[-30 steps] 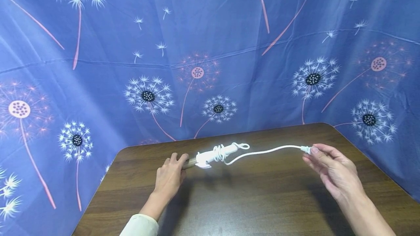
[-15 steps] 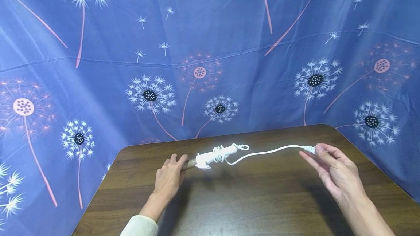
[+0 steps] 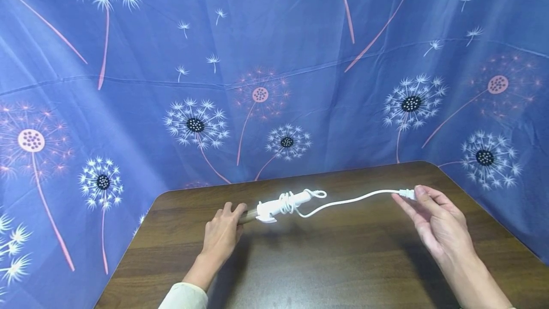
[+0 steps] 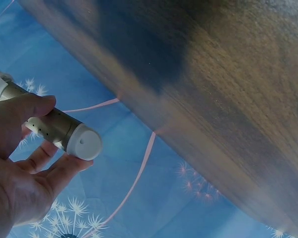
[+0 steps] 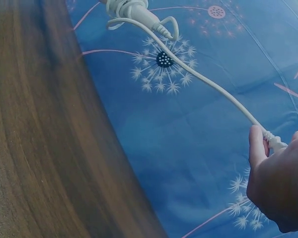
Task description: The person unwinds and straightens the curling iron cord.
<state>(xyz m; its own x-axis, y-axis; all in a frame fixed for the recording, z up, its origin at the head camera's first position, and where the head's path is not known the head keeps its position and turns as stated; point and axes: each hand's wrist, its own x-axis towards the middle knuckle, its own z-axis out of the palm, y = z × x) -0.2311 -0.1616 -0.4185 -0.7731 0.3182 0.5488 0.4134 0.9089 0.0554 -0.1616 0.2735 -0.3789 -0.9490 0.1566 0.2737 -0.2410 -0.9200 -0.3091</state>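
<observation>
A white curling iron (image 3: pixel 267 208) with a gold, dotted barrel (image 4: pixel 57 124) and a white end cap (image 4: pixel 84 142) is held above the table, its handle pointing right. My left hand (image 3: pixel 221 240) grips the barrel, thumb on one side and fingers on the other in the left wrist view. Several turns of the white cord (image 3: pixel 356 199) wrap round the handle, and a free length runs to the right. At its end my right hand (image 3: pixel 446 225) pinches the white plug (image 3: pixel 407 194) between thumb and fingers. The plug's prongs are hidden by the hand.
A brown wood-grain table (image 3: pixel 309 261) with rounded far corners lies below both hands. Behind and beside it hangs a blue cloth (image 3: pixel 326 85) printed with dandelions. Shadows of the hands fall on the tabletop.
My right hand's fingers have shifted along the plug, which now shows slightly farther right and more uncovered. The left hand and the curling iron stay almost still.
</observation>
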